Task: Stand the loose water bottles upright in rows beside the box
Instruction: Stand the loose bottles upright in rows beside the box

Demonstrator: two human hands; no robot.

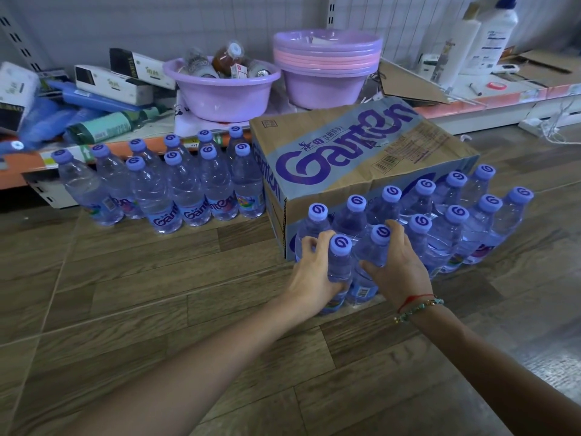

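Observation:
A cardboard Ganten box (pixel 355 158) lies on the wood-look floor. Against its near side stand two rows of clear water bottles with purple caps (pixel 456 215). At the left end of the front row, my left hand (pixel 314 272) grips an upright bottle (pixel 339 262) around its shoulder. Beside it, my right hand (pixel 397 265) grips the neighbouring upright bottle (pixel 375 250) just below its cap. Both bottles stand on the floor, touching each other. Another block of upright bottles (pixel 176 187) stands in two rows left of the box.
A low shelf (pixel 471 105) behind the box carries purple basins (pixel 220 89), stacked bowls (pixel 327 58), boxes, flattened cardboard and white dispenser bottles (pixel 490 39). A power strip with cables (pixel 534 122) lies on the floor at the right. Bare floor spreads in front of my arms.

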